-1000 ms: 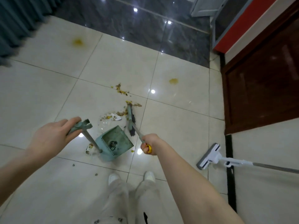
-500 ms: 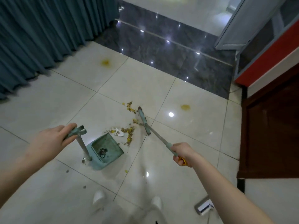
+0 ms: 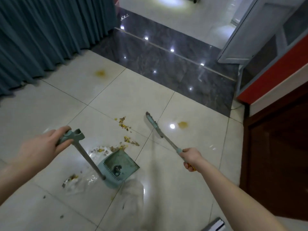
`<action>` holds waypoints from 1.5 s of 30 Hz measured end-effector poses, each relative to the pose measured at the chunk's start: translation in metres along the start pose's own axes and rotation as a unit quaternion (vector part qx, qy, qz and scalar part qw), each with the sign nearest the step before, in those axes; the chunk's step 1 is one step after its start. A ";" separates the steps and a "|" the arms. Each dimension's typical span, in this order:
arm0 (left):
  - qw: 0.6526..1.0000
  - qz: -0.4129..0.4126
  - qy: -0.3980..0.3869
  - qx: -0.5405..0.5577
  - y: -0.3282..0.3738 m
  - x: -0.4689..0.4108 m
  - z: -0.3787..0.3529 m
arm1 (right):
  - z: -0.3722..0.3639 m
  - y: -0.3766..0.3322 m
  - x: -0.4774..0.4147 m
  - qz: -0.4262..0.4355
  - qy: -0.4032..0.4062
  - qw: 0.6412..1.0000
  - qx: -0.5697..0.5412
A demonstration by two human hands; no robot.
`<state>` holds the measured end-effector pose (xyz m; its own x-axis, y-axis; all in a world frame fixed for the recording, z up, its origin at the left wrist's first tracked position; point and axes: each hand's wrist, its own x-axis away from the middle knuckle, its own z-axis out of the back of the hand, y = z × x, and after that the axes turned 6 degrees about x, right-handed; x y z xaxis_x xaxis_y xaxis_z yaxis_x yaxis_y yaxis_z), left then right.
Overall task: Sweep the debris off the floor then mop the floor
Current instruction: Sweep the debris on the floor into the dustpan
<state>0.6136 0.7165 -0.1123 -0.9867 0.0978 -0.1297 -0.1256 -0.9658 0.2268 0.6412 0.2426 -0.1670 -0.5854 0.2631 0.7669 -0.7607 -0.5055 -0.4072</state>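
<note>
My left hand [image 3: 41, 147] grips the top of the teal dustpan's long handle; the dustpan [image 3: 119, 166] rests on the pale tiled floor with some dirt inside. My right hand [image 3: 190, 158] holds the broom handle, and the teal broom head [image 3: 153, 125] is lifted to the right of the debris. Yellow-brown debris [image 3: 124, 125] lies scattered ahead of the pan's mouth, with more crumbs [image 3: 115, 148] at its lip and a small pile [image 3: 71, 178] to its left. A white mop head [image 3: 215, 225] shows at the bottom edge.
Two yellow stains mark the tiles, one far left [image 3: 100, 73] and one right [image 3: 183, 125]. Teal curtains [image 3: 41, 34] hang at the left. A dark wooden door [image 3: 280, 155] and a red-and-white counter [image 3: 275, 75] stand right. A dark glossy floor strip [image 3: 166, 60] lies ahead.
The broom head has swung up and away to the right of the debris. The view tilted upward, showing more curtain and far floor. The dustpan stays in place.
</note>
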 end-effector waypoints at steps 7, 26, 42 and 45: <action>0.995 -0.078 -0.051 0.045 0.015 -0.134 -0.032 | 0.057 -0.068 -0.070 0.012 0.051 0.998 0.024; 0.995 0.024 -0.074 0.059 0.113 -0.350 -0.120 | 0.200 -0.152 -0.308 -0.044 0.054 0.993 0.092; 0.991 0.097 -0.070 0.058 0.113 -0.290 -0.110 | 0.124 -0.193 -0.249 0.011 -0.161 0.965 0.207; 0.990 0.122 -0.052 0.043 0.114 -0.232 -0.088 | 0.098 -0.193 -0.219 0.054 -0.173 0.955 0.235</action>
<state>0.8377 0.5624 -0.1416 -0.9934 -0.1085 0.0375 0.1148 -0.9403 0.3204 0.9435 0.2022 -0.2074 -0.4635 -0.0580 0.8842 -0.4434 -0.8487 -0.2882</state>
